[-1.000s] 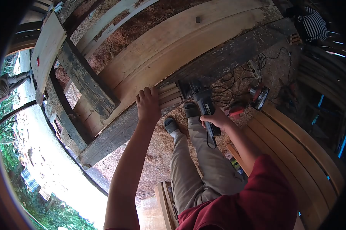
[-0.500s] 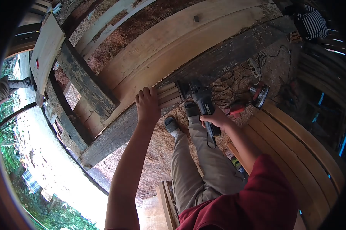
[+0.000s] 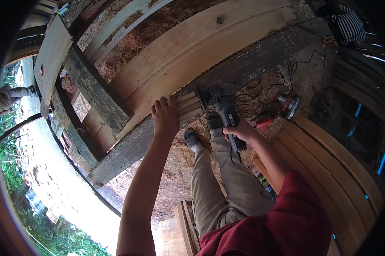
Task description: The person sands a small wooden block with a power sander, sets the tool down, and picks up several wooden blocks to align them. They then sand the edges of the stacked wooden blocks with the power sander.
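My left hand [image 3: 164, 117] is closed over a few short wooden strips [image 3: 188, 106] that lie side by side on a weathered beam [image 3: 135, 145]. My right hand [image 3: 240, 130] grips the body of a black angle grinder [image 3: 229, 115], with its thumb and fingers wrapped around the rear part. The tool's head, fitted with a flat upright plate [image 3: 203, 99], sits on the beam right at the right-hand ends of the strips. A dark loop hangs from its back end. My left palm and fingers hide the other ends of the strips.
Wide planks [image 3: 179, 59] lie beyond the beam. Past my right hand are a red-and-silver power tool [image 3: 289, 106], a power strip [image 3: 283, 75] and tangled cords on shavings. Long boards [image 3: 324, 166] are stacked at the right. At the far left stands another person [image 3: 9, 100].
Almost nothing differs. The tool and both hands keep their places, with only a very slight shift of the view.
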### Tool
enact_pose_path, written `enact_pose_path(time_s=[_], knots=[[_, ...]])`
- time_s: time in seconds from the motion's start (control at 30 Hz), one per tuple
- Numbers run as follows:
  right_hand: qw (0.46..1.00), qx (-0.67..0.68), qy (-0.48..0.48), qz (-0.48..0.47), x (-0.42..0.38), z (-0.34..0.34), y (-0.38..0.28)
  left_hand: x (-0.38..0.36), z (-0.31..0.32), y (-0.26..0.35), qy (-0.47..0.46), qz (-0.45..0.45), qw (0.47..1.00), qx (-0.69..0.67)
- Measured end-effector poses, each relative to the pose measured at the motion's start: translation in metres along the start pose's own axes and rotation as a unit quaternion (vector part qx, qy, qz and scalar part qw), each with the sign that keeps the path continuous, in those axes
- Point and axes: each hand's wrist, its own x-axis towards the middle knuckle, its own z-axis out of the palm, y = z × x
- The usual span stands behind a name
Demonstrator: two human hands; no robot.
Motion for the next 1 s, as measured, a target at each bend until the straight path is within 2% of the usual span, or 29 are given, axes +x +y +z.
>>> enact_pose_path(time_s=[1.0], knots=[[1.0, -0.001, 0.012, 0.028, -0.003, 0.003, -0.015, -0.001, -0.003, 0.001, -0.007, 0.003, 1.0, 0.005]])
